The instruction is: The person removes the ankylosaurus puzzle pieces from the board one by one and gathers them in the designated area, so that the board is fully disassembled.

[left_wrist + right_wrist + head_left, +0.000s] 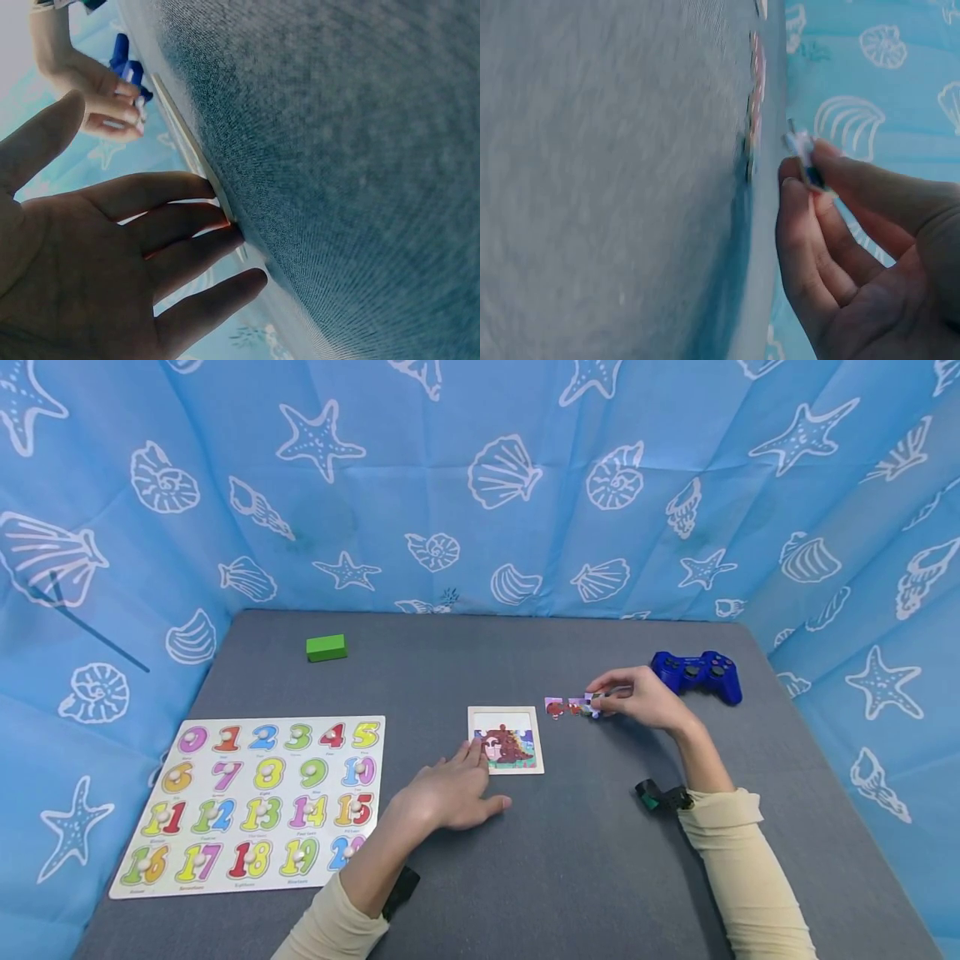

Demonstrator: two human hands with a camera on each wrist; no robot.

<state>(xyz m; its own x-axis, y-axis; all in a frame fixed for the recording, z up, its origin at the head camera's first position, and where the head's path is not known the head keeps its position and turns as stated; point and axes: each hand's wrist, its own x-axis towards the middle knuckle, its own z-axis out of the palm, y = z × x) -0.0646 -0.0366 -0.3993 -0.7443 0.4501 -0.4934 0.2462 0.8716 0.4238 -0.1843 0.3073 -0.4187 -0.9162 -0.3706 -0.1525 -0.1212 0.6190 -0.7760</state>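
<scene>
A small jigsaw puzzle in a pale square frame lies mid-table, its lower part filled with a brown spiky animal picture and its upper part bare. My left hand rests its straight fingertips on the frame's left edge; the left wrist view shows these fingers spread against the rim. Between thumb and fingertips my right hand pinches a puzzle piece, lifted slightly off the table in the right wrist view. Beside it, loose puzzle pieces lie on the cloth right of the frame.
A number peg board covers the left of the grey table. A green block lies at the back left. The blue game controller sits just beyond my right hand. Blue shell-patterned curtain surrounds the table's back and sides.
</scene>
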